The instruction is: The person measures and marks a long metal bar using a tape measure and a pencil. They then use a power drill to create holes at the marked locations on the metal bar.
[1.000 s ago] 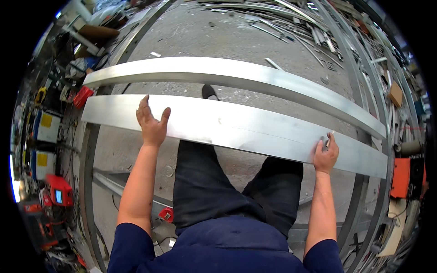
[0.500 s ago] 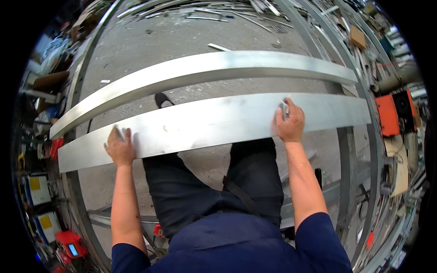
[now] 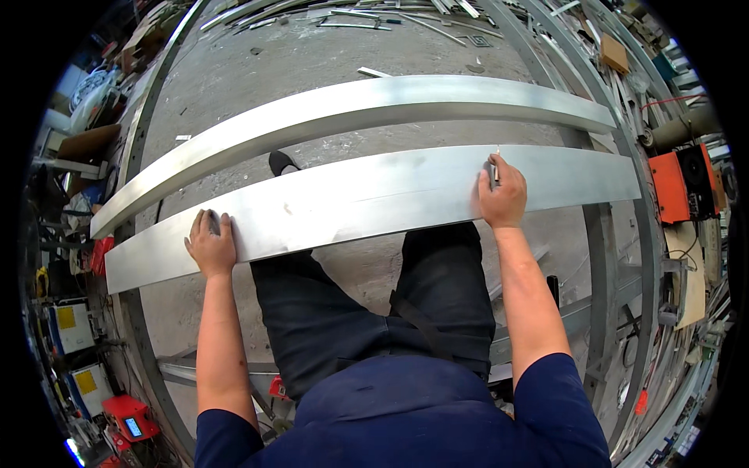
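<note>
A wide, flat silver metal bar (image 3: 359, 199) lies crosswise in front of me, with its right end on a metal frame (image 3: 599, 265). On its left part, near the front edge, my left hand (image 3: 212, 248) rests open with fingers stretched forward and thumb apart. Toward the right end, my right hand (image 3: 503, 196) is bent over the same bar. Its fingers close on a slim, pencil-like stick (image 3: 495, 173) whose pale tip points away from me; its exact kind is hard to tell. Beyond runs a second silver bar (image 3: 343, 101), roughly parallel, with a gap between the two.
Long metal rails flank both sides. An orange machine (image 3: 669, 189) stands at the right, a red device (image 3: 129, 419) with a lit display at the lower left. Metal offcuts (image 3: 355, 25) litter the far floor. My foot (image 3: 282, 163) shows in the gap between the bars.
The view has shifted slightly, so both bars sit a little higher on the right. My hands keep about the same places on the near bar, and the stick stays in my right hand.
</note>
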`<action>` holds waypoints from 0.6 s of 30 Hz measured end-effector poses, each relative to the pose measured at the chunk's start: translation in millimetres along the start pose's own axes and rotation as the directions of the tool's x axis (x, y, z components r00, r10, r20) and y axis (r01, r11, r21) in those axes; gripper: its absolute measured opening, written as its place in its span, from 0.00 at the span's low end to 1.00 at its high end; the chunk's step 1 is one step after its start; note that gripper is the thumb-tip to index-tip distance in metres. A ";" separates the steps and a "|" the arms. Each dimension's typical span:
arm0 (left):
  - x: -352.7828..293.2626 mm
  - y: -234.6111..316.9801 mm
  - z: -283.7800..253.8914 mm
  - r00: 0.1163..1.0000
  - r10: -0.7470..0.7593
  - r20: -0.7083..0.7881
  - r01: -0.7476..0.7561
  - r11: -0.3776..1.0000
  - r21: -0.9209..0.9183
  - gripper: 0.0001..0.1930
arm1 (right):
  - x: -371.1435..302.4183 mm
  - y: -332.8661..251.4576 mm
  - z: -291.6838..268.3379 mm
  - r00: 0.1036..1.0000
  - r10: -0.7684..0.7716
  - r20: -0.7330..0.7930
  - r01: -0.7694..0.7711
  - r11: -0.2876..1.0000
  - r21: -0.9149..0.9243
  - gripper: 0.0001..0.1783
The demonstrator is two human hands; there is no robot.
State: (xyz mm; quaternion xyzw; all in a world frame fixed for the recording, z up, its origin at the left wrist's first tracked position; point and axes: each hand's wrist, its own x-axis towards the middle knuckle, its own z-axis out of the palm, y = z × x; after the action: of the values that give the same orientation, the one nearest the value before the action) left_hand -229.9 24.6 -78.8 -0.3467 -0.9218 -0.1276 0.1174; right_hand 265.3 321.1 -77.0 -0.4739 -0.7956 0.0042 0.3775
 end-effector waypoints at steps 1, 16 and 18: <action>0.7 5.2 0.5 1.000 0.002 -0.001 -0.002 1.000 -0.003 0.29 | -0.7 2.8 -1.5 1.000 -0.017 -0.023 0.017 1.000 -0.011 0.19; 2.9 -18.3 11.9 0.997 0.079 0.019 -0.079 0.997 -0.017 0.28 | -90.9 36.5 -132.9 0.868 0.477 0.140 -0.490 0.773 0.404 0.15; 5.0 -27.3 20.8 0.995 0.095 -0.011 -0.096 0.990 -0.100 0.31 | -95.4 62.7 -177.9 0.835 0.530 0.148 -0.550 0.797 0.248 0.17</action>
State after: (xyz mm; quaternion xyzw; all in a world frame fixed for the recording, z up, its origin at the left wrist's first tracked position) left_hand -254.5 14.4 -101.0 -0.3954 -0.8962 -0.1693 0.1088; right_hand 445.4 221.0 -29.6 -0.6222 -0.6313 0.2412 0.3952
